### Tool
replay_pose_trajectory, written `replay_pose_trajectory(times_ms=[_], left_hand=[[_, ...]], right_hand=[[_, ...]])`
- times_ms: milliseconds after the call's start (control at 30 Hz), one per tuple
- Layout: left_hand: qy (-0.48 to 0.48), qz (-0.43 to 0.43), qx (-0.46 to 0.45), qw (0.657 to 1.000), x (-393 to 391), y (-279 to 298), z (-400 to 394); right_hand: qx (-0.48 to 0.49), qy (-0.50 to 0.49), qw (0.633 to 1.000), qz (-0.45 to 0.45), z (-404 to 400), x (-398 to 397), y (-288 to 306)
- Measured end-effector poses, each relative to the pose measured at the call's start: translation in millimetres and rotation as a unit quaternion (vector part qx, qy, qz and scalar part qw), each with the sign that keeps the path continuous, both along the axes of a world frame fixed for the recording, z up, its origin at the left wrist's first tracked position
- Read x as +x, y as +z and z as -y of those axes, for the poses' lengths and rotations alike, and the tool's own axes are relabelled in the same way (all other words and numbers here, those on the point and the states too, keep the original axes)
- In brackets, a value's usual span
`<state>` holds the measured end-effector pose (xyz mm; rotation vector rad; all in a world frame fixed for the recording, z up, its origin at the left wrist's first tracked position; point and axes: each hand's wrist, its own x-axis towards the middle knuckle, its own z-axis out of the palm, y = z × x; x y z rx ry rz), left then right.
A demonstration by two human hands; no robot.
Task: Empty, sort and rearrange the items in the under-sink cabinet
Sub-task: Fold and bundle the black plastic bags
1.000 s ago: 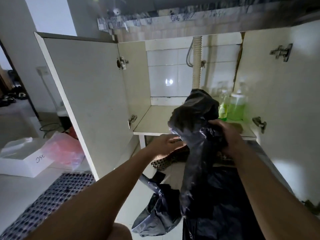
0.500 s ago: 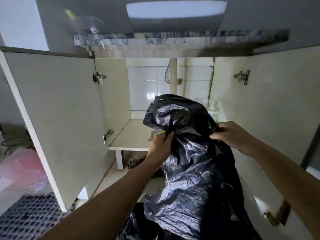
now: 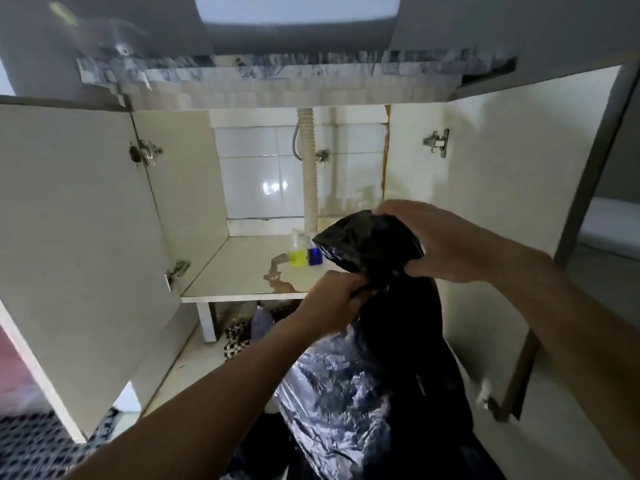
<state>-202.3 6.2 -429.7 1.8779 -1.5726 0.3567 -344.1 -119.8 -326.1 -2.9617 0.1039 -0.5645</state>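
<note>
Head view: both hands hold a black bag in front of the open cabinet, at its right side. The left hand is closed in a tight grip round the bag's gathered neck. The right hand lies curled over the bunched top of the bag, above and right of the left hand, fingers wrapped on the plastic. The rest of the bag hangs down toward the near floor, its lower part shiny.

Half a second ago the bag's top stood puffed up high between the hands and hid the shelf's right part; now the top is squeezed into a small bunch, lower, and the right hand has moved on top of it. The left hand has slid from the bag's front to its neck.

On the shelf, just left of the bag, stand a yellow bottle and a blue bottle, touching side by side, near the white pipe. A brown stain lies on the shelf in front of them. Both doors stand open.
</note>
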Motion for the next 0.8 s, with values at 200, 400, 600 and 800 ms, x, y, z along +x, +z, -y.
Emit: replay_pose_trajectory(times_ms=[200, 400, 600, 800], left_hand=[[-0.06, 0.027, 0.07, 0.995, -11.8, 3.2, -4.4], [0.076, -0.122, 0.285, 0.948, 8.0, -1.6, -30.0], [0.12, -0.061, 0.338, 0.932, 23.5, -4.0, -49.0], [0.119, -0.015, 0.278, 0.953, 15.5, 10.4, -47.4]], right_hand=[[-0.093, -0.112, 0.977, -0.156, 8.4, 16.1, -32.3], [-0.033, -0.154, 0.981, -0.111, 16.2, 18.4, -36.1], [-0.049, -0.251, 0.943, -0.214, 14.5, 17.6, -29.4], [-0.068, -0.057, 0.969, -0.232, -36.2, 27.4, -15.8]])
